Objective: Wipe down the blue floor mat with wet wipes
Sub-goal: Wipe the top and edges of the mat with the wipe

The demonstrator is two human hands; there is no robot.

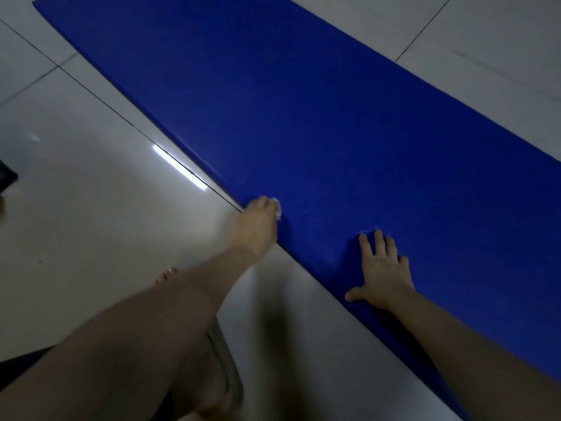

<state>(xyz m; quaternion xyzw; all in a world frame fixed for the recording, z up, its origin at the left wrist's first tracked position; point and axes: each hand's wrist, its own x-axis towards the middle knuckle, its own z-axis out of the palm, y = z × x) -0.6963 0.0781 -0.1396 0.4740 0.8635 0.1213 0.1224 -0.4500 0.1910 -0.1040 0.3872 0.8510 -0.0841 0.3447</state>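
The blue floor mat (303,117) lies flat on pale floor tiles and runs diagonally from the top left to the bottom right. My left hand (258,221) rests on the mat's near edge, closed on a crumpled white wet wipe (277,209) that peeks out at the fingertips. My right hand (384,268) lies palm down on the mat further right, fingers spread and thumb out to the side. A faint pale fleck shows just past its fingertips; what it is cannot be made out.
Glossy grey floor tiles (91,208) surround the mat, with a bright light reflection beside its near edge. A dark object (6,177) pokes in at the left border. My toes (168,273) and a grey slipper (226,366) are below my left arm.
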